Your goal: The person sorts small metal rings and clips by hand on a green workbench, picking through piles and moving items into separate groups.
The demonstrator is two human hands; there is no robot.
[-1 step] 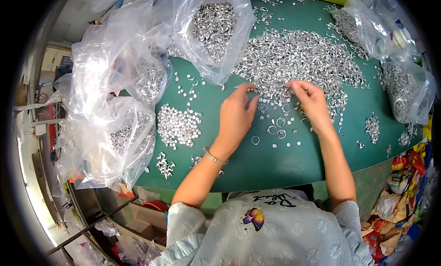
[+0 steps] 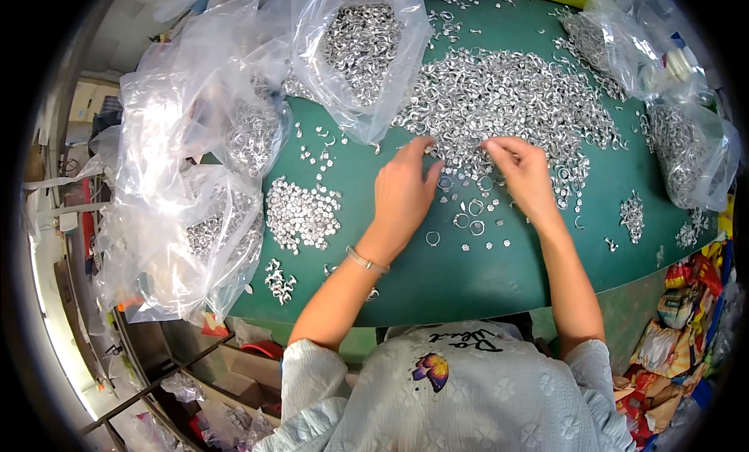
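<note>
- Likely light, stiff and slippery, the metal pieces [image 2: 515, 101] lie heaped well back from the tabletop's [image 2: 468, 280] near edge; I'd pinch their rims.
- Left hand [image 2: 401, 188]: thumb and forefinger parted.
- Right hand [image 2: 527, 179]: fingertips close; I can't tell whether they pinch anything.

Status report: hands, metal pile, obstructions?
Left hand, right hand: at metal pile, near edge, grips unclear. Pile: loose, spread out. Plastic bag crowds its left.

Green floor [image 2: 636, 311] shows past the near edge of the green table [image 2: 460, 284], a compartmented brown storage unit [image 2: 238, 366] by its near-left corner, and a bright light strip [image 2: 62, 350] beyond its left edge.
</note>
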